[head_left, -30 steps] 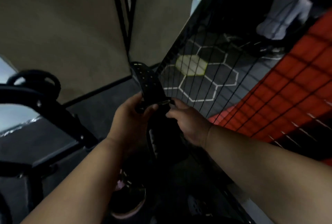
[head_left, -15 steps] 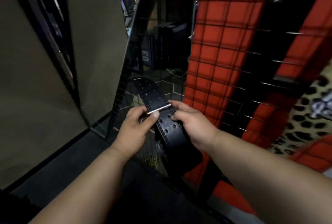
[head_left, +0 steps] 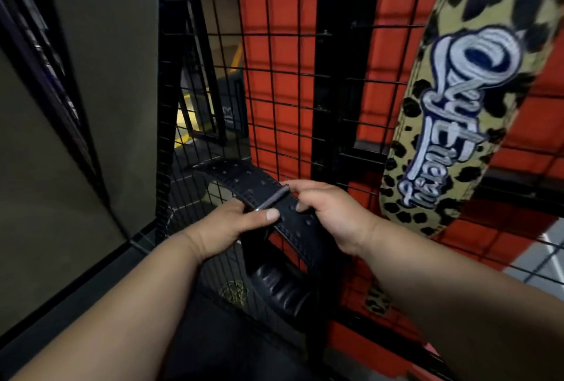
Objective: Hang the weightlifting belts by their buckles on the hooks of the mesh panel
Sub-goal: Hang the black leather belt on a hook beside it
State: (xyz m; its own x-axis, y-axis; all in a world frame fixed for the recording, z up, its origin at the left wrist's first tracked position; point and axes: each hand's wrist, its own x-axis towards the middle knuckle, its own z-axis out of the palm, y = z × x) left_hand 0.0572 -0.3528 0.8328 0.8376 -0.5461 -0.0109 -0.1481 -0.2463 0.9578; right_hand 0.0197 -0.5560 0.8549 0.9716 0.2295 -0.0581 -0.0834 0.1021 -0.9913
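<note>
A black leather weightlifting belt (head_left: 294, 226) with rows of punched holes is held at chest height in front of the black mesh panel (head_left: 274, 81). Its metal buckle bar (head_left: 271, 197) lies across the strap between my hands. My left hand (head_left: 232, 225) grips the belt at the buckle's near end, thumb on top. From the other side my right hand (head_left: 332, 212) pinches the strap beside the buckle. The perforated tongue curves away to the upper left; the wide padded part hangs down below. No hook shows clearly on the mesh.
A leopard-print belt (head_left: 457, 112) with a white script patch hangs on the mesh at the right. Red wall padding (head_left: 283, 29) shows behind the wire. A beige wall (head_left: 91, 90) and a dark frame stand at the left.
My view has swung up from the floor to the mesh panel, bringing the leopard-print belt into sight. Both hands keep hold of the black belt at its buckle, now closer to the mesh.
</note>
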